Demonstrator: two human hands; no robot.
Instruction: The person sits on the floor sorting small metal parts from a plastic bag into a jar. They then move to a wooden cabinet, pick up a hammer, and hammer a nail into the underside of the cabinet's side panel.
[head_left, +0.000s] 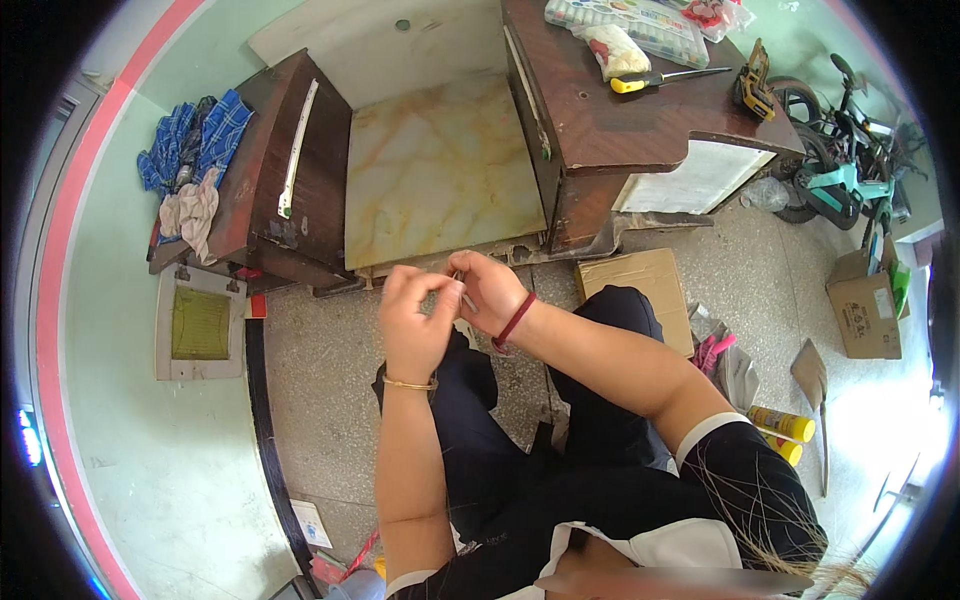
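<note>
My left hand (420, 315) and my right hand (485, 295) meet over my lap, fingers pinched around a small object (459, 280) too small and hidden to make out. A yellowish band circles my left wrist, a red cord my right. Just beyond them stands a dark brown wooden furniture unit (605, 150) with a marbled panel (440, 180) between its two sides. On its right top lie a yellow-handled screwdriver (630, 83), a yellow-and-black tool (755, 85), a small white bag (618, 52) and a clear case of markers (625, 25).
Blue plaid cloth (218, 130) drapes the left top. Flat cardboard (630, 280) lies by my right knee, near pink-and-grey items (715, 350) and yellow canisters (785, 423). A bicycle (840, 185), a cardboard box (865, 310) and a wooden-handled implement (812, 375) are at right. A pale wall (140, 420) borders the left.
</note>
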